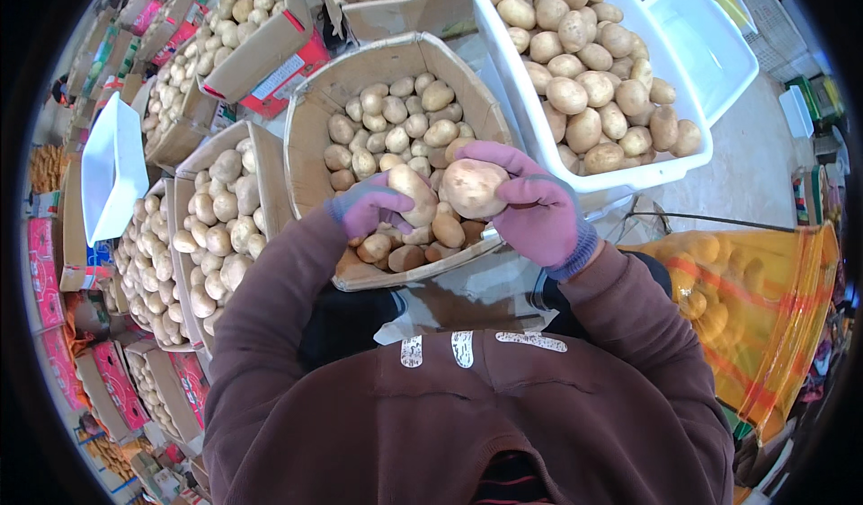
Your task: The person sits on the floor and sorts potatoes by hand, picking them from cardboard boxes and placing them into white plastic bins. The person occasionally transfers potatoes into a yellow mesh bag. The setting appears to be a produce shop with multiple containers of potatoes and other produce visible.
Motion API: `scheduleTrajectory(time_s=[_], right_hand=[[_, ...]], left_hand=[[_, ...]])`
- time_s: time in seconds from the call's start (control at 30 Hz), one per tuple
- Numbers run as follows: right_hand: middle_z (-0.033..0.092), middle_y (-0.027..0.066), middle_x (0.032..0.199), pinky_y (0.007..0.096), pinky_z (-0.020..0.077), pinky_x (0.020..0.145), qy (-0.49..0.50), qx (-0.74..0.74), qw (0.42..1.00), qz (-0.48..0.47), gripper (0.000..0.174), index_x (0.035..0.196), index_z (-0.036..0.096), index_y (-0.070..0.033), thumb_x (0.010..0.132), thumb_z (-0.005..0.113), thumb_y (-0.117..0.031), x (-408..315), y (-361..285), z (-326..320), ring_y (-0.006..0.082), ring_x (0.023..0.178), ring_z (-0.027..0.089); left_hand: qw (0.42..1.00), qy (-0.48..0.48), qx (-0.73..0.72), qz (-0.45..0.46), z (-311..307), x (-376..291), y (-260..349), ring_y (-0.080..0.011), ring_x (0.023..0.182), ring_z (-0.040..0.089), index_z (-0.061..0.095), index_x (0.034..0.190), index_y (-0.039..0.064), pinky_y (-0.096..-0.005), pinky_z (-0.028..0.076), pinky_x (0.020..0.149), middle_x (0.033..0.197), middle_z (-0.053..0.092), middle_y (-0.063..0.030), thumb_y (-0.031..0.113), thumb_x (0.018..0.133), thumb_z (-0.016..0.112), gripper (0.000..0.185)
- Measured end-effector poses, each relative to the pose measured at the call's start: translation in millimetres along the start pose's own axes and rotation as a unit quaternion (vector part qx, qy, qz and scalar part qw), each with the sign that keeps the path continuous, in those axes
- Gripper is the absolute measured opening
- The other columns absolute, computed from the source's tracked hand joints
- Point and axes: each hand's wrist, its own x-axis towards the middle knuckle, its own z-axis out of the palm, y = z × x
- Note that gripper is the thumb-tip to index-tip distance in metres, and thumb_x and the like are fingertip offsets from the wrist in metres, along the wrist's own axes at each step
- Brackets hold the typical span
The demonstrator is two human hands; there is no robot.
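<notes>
Both hands wear pinkish-purple gloves with grey-blue cuffs. My left hand [369, 207] is closed around an oval potato [412, 195], its thumb across the front. In my right hand [539, 212] is a larger, pale potato [474, 189], pinched between thumb and fingers. The two potatoes are held side by side over a cardboard box [313, 124] of loose potatoes. Parts of the potatoes in the box are hidden behind my hands. Beyond my right hand stands a white plastic tub [610, 180] heaped with potatoes.
Open cartons of potatoes [222, 215] line the left, with a white plastic tray [114, 168] leaning among them. A yellow mesh sack [735, 303] with round produce lies at my right. Behind the tub is another white container [708, 50]. A cardboard box [404, 16] stands at the back.
</notes>
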Motion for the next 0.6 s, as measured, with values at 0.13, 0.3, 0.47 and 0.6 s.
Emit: scheduleTrajectory(time_s=[0.13,0.3,0.47,0.6], right_hand=[[0.053,0.0108,0.133,0.0331,0.0366,0.110,-0.021,-0.230,0.971,-0.067,0.067,0.142,0.040,-0.001,0.077,0.055,0.000,-12,1,13,0.0209,0.126,0.051],[0.056,0.0087,0.124,0.0339,0.0507,0.093,0.054,-0.352,0.931,-0.085,0.057,0.136,0.046,-0.002,0.084,0.069,-0.011,-42,-22,31,0.0184,0.117,0.056],[0.061,0.0075,0.116,0.0323,0.0508,0.085,0.084,-0.263,0.846,-0.455,0.037,0.126,0.056,-0.006,0.097,0.058,-0.028,-134,-102,66,0.0186,0.097,0.063],[0.055,0.0185,0.136,0.0498,0.0405,0.109,-0.052,0.005,0.818,-0.573,0.051,0.131,0.053,-0.003,0.099,0.051,-0.043,-195,-166,87,0.0309,0.129,0.051]], left_hand=[[0.982,-0.019,-0.106,0.155,69,-48,9,-0.0263,0.121,0.056,0.039,0.143,0.005,-0.0434,0.051,0.095,0.133,0.055,-0.0133,0.010,0.083,0.058,0.063],[0.967,-0.032,-0.156,0.199,117,-61,-5,-0.0291,0.126,0.053,0.035,0.145,0.005,-0.0496,0.045,0.103,0.137,0.052,-0.0146,0.007,0.077,0.058,0.072],[0.946,-0.007,-0.241,0.218,131,-61,-19,-0.0362,0.126,0.053,0.037,0.145,0.005,-0.0496,0.052,0.099,0.140,0.048,-0.0198,0.011,0.086,0.056,0.063],[0.939,-0.039,-0.275,0.204,125,-52,-21,-0.0381,0.113,0.061,0.043,0.139,0.001,-0.0442,0.058,0.086,0.127,0.058,-0.0206,0.036,0.099,0.049,0.053]])
